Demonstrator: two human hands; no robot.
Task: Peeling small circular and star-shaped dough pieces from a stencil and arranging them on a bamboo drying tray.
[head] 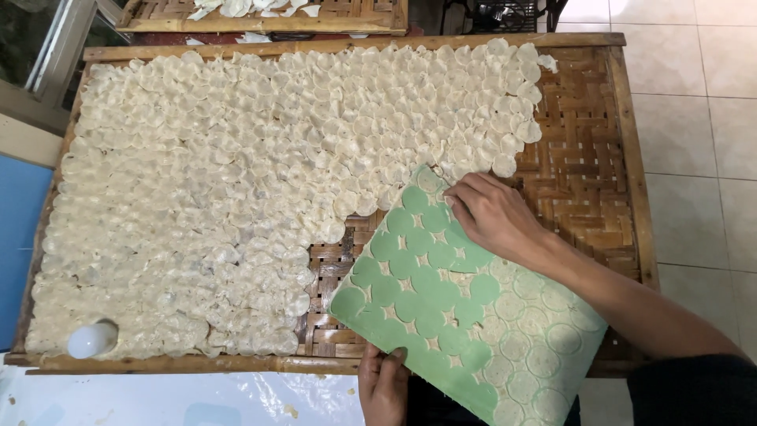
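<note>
Pale floor tiles [694, 118] lie to the right of a wood-framed woven bamboo drying tray [587, 158], most of it covered by overlapping thin, pale round wafers [236, 189], with a white bulb-like object [91, 339] at its near left corner. Across the tray's near right part lies a green sheet [441, 315], tilted, its far half bare with round marks and its near half carrying flat round wafers; the left hand [384, 386] is closed on its near edge, while the right hand [493, 214] rests on its far corner, fingers bent, fingertips at a wafer

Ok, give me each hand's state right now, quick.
Left hand: closed on the near edge of the green rectangular board.
Right hand: fingertips on the board's far corner; grip cannot be told.
</note>
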